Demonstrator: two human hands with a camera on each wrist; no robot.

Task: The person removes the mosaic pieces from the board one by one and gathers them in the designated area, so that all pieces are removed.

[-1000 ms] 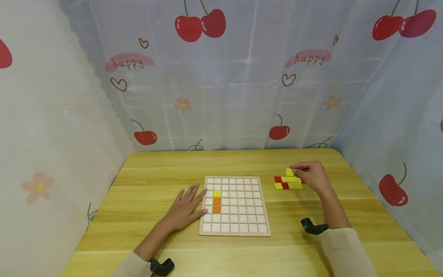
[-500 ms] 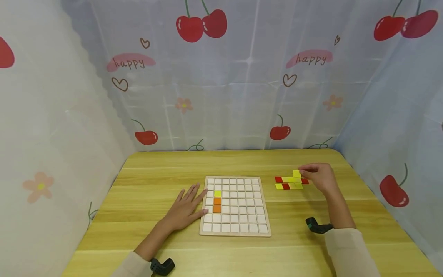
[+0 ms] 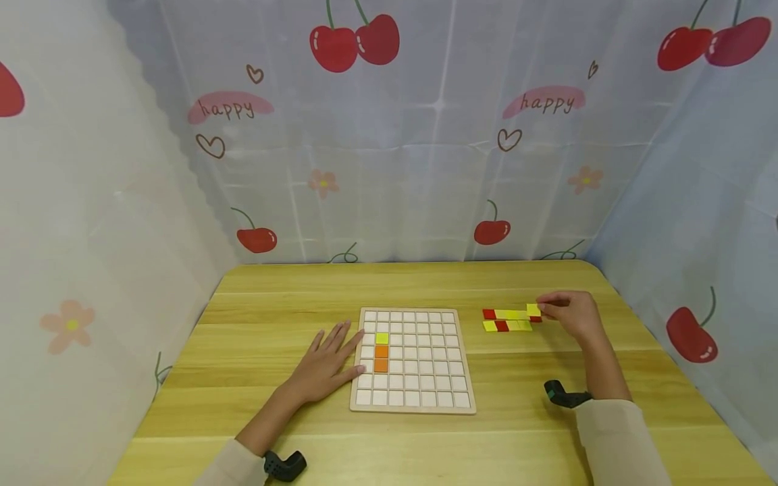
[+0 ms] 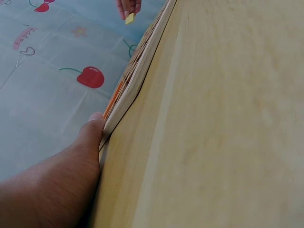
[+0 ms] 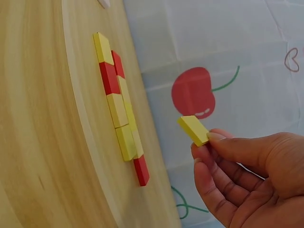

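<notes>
Between thumb and fingertips my right hand pinches a yellow square tile, held above the table near the right end of two rows of tiles. Those rows mix yellow tiles and red tiles laid edge to edge. My left hand lies with fingers spread on the table, its thumb and a fingertip touching the left edge of the wooden grid board. One yellow tile and two orange tiles sit in the board's second column; the other squares are pale.
The wooden table runs back to a curtain printed with cherries, with more curtain at both sides. A black wrist device sits on the right wrist and another black device on the left.
My right hand has moved right and slightly toward me with the yellow tile, from above the middle of the rows to above their right end. The left hand stays in place.
</notes>
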